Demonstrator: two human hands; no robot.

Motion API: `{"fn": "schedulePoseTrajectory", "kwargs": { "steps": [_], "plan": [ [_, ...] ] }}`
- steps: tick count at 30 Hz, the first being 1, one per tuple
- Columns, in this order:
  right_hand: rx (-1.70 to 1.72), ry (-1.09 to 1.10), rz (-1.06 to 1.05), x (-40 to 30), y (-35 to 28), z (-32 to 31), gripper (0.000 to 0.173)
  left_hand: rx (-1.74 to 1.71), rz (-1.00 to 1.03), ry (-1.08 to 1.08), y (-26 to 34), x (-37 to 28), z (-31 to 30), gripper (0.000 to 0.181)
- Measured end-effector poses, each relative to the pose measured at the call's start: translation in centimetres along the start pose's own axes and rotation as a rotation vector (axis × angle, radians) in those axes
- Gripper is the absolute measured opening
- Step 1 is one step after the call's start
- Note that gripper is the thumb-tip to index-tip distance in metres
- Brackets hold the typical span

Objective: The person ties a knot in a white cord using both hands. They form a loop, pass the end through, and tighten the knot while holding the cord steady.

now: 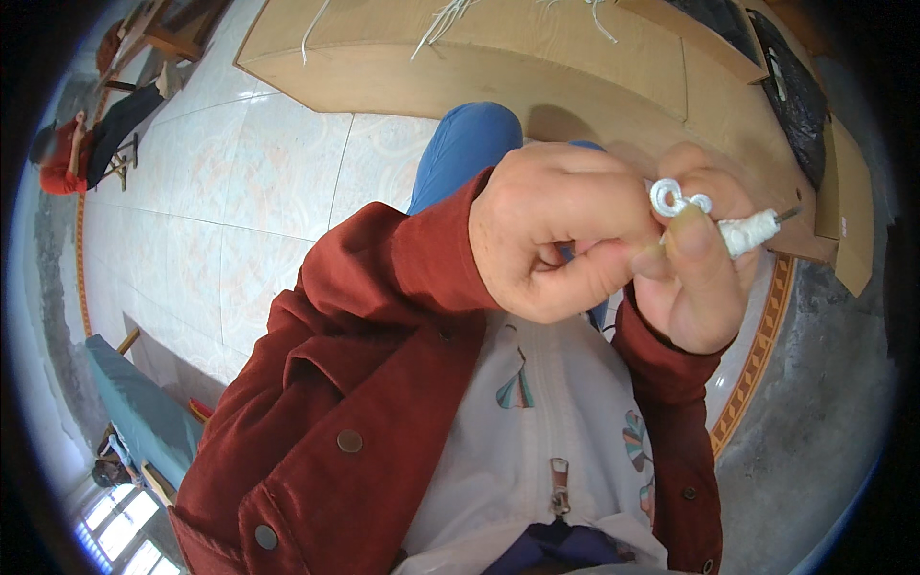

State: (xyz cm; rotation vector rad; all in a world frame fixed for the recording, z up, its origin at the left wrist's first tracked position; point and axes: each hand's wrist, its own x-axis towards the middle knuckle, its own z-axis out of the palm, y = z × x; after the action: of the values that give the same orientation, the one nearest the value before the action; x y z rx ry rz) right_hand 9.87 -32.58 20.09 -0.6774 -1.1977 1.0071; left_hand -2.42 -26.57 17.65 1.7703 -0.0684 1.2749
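My right hand (701, 287) pinches a small curled piece of white cord (667, 198) between thumb and finger. It shows a round loop and a smaller curl. From the same hand sticks out a thin rod-like tool wrapped in white (749, 234), with a narrow metal tip pointing right; the rest of it is hidden by the fingers. My left hand (564, 226) is closed beside it, its thumb and fingertips meeting the right hand's fingers at the cord. Whatever lies between the left fingertips is mostly hidden.
A light wooden table (460, 79) stands ahead, with white cords (438, 25) hanging over its top. At right are a black plastic bag (794, 108) and a cardboard box (848, 208). A seated person (68, 154) is far left, above a teal-covered piece of furniture (144, 410).
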Motion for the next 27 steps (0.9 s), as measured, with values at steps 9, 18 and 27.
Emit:
{"fn": "schedulePoseTrajectory", "kwargs": {
  "steps": [9, 18, 27],
  "plan": [
    [0.012, -0.02, 0.076, -0.2, -0.8, 0.0, 0.014, 0.054, 0.071, -0.096, 0.1, 0.2, -0.7, 0.005],
    [0.062, -0.027, 0.126, -0.2, -0.9, 0.0, 0.012, 0.08, 0.132, -0.13, 0.0, 0.3, -1.0, 0.007],
    [0.111, -0.029, 0.125, -0.3, -0.8, 0.0, 0.014, 0.115, 0.123, -0.18, 0.2, 0.5, -1.3, 0.009]
  ]
}}
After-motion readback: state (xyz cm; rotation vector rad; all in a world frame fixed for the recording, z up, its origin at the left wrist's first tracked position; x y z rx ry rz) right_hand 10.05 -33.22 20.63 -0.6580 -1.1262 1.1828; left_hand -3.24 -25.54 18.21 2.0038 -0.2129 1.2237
